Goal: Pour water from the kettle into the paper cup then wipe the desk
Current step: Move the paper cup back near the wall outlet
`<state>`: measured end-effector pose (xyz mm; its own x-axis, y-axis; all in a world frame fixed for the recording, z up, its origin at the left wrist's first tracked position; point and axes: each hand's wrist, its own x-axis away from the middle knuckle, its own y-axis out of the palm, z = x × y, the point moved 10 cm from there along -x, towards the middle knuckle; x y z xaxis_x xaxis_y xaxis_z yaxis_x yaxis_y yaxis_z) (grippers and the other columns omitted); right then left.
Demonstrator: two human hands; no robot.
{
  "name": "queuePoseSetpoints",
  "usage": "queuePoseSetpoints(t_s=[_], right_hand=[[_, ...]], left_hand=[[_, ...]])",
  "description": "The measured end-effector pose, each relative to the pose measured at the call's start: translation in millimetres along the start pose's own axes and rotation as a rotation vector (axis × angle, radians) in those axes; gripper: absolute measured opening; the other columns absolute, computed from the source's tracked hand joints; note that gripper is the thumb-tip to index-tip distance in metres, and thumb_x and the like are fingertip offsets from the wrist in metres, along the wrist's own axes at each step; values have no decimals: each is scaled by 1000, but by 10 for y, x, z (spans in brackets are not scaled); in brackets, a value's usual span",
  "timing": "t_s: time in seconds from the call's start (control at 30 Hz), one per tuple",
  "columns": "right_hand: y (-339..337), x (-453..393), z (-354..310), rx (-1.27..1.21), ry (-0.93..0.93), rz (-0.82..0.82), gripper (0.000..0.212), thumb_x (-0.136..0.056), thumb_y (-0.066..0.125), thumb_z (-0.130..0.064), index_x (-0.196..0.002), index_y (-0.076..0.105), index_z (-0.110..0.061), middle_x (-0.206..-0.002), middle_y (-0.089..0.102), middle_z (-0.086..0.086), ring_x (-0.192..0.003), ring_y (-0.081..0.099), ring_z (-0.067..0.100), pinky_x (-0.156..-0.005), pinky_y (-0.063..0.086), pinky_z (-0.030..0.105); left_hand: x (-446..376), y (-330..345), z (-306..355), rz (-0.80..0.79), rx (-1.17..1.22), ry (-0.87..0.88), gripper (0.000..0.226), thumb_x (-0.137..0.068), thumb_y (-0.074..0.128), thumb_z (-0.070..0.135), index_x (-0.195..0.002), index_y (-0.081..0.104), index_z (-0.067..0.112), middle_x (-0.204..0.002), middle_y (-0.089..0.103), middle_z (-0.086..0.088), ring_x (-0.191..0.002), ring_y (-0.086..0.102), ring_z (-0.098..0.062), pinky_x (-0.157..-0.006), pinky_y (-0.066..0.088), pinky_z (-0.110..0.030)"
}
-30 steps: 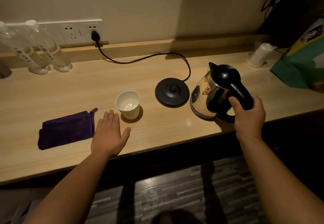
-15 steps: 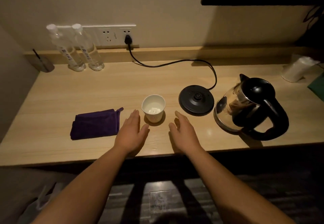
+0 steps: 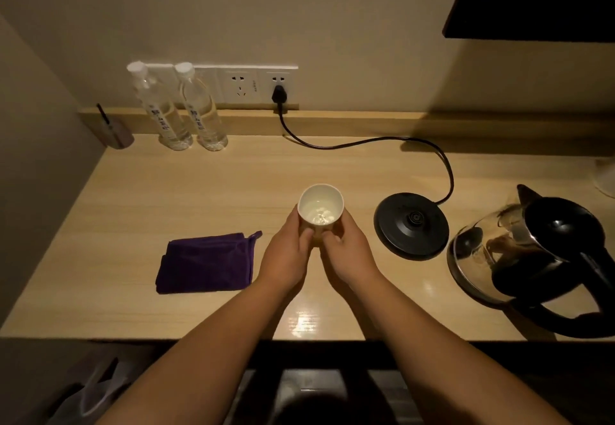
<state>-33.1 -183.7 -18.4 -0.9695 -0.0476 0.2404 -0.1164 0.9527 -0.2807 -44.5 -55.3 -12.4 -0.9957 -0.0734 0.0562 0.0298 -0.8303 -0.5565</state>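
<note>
A white paper cup with water in it stands in the middle of the wooden desk. My left hand and my right hand wrap around its lower part from both sides. The steel and black kettle stands on the desk at the right, off its round black base. A folded purple cloth lies just left of my left hand.
Two clear water bottles stand at the back left by a wall socket strip, where the base's black cord is plugged in. A small grey holder sits in the back left corner. A white object shows at the right edge.
My right hand let go of the kettle, which now stands on the desk. Both hands moved to the cup and closed around it. The view shifted left.
</note>
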Motion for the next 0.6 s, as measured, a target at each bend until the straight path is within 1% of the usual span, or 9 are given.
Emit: queuePoseSetpoints(t_s=[0.07,0.17,0.23,0.37,0.43,0.5,0.6], right_hand=[[18,-246,-121,21,-21,5,56,-93,52,-13,-144,36,-28,-130,54,-6,-113,50,9,-84,38,18],[43,-649,-225,24,-41,24,55,-92,52,-14,-143,37,-29,-131,56,-6,-113,51,10,-79,39,13],[70,-894,-270,23,-52,33,55,-92,53,-14,-143,38,-28,-132,56,-3,-117,52,13,-80,40,12],[124,-1265,-313,33,-58,36,57,-92,54,-15,-144,36,-29,-135,55,-3,-121,50,15,-92,42,24],[147,-1388,-321,50,-62,33,58,-92,54,-15,-145,35,-30,-135,54,-2,-121,50,15,-94,43,27],[163,-1469,-315,64,-66,22,58,-92,54,-15,-145,35,-29,-134,55,-3,-120,50,13,-92,43,25],[179,-1526,-297,89,-73,0,58,-92,54,-14,-145,34,-30,-132,56,-4,-116,52,10,-85,41,18]], left_hand=[[-266,-51,-7,14,-14,10,47,-101,43,25,-147,32,26,-133,58,0,-118,55,-19,-86,38,-24],[-681,-112,-12,21,-9,36,46,-101,43,25,-146,32,25,-131,60,-2,-115,57,-21,-85,41,-27],[-925,-140,-24,21,-12,56,47,-101,42,25,-148,32,24,-132,59,-2,-116,57,-20,-86,42,-28],[-1309,-156,-110,27,-24,41,49,-102,42,26,-149,30,23,-134,58,-4,-117,56,-23,-87,43,-31],[-1423,-149,-153,32,-29,39,49,-102,42,28,-149,29,24,-134,58,-4,-117,56,-24,-87,43,-31],[-1481,-146,-181,40,-17,42,49,-102,41,28,-149,30,23,-132,59,-4,-115,57,-23,-86,44,-31],[-1513,-128,-214,39,-12,44,48,-102,41,28,-148,30,22,-128,62,-4,-111,59,-24,-84,46,-33]])
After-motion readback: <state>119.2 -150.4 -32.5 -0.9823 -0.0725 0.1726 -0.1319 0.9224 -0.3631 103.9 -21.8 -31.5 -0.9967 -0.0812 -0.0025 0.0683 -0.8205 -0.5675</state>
